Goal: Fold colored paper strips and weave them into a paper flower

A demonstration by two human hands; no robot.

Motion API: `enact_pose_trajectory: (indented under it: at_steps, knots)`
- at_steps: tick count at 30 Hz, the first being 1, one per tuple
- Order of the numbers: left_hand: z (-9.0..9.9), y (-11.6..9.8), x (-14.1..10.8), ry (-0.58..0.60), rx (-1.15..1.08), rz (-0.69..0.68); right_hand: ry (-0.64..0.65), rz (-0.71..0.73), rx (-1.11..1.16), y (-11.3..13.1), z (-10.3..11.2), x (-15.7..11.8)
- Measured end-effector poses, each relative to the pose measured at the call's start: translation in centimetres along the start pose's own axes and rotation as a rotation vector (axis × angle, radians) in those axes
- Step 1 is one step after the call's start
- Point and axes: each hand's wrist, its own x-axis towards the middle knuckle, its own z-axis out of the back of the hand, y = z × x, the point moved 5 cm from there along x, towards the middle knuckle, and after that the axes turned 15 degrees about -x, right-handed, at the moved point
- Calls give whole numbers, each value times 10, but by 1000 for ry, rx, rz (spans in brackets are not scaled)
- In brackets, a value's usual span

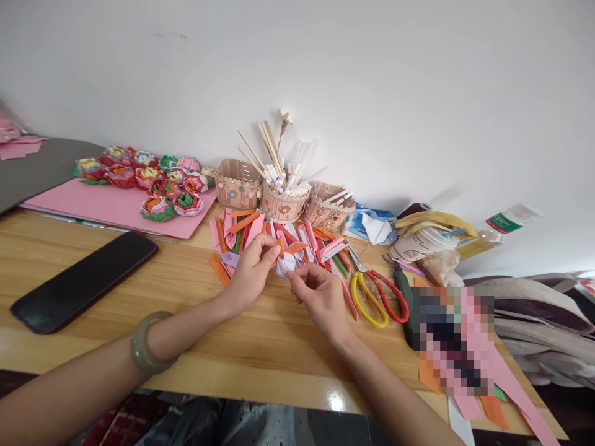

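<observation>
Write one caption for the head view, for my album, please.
Both hands hold folded paper over a table with scissors, baskets and paper flowers.

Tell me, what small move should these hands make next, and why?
Perhaps the right hand should press the white paper firmly: it pinches the near edge, while the left hand pinches the orange paper beside it.

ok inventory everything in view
held paper: 1, white-orange, between hands
folded strips: many, mixed, centre
paper flowers: about 13, multicoloured, left
sheet: 1, pink, under flowers
phone-like slab: 1, black, left
baskets: 3, tan, back centre
sticks: several, pale, middle basket
packet: 1, blue, beside baskets
scissors: 1, red-yellow handles, right
pliers: 1, green, beside scissors
cup: 1, white, right
bottle: 1, white-green, right
cuttings: several, mixed, front right
table: 1, brown, beneath
bangle: 1, greenish, left wrist
left hand, right hand: 2, centre
</observation>
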Motion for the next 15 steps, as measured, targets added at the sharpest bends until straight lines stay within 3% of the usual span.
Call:
enact_pose_trajectory:
  at_steps: [10, 15]
  knots:
    - [3, 0, 0, -98, -111, 35, -13, 2, 6, 0, -1, -1]
    - [-3, -1, 1, -56, -310, 173, -118, 58, -52, 4, 15, -2]
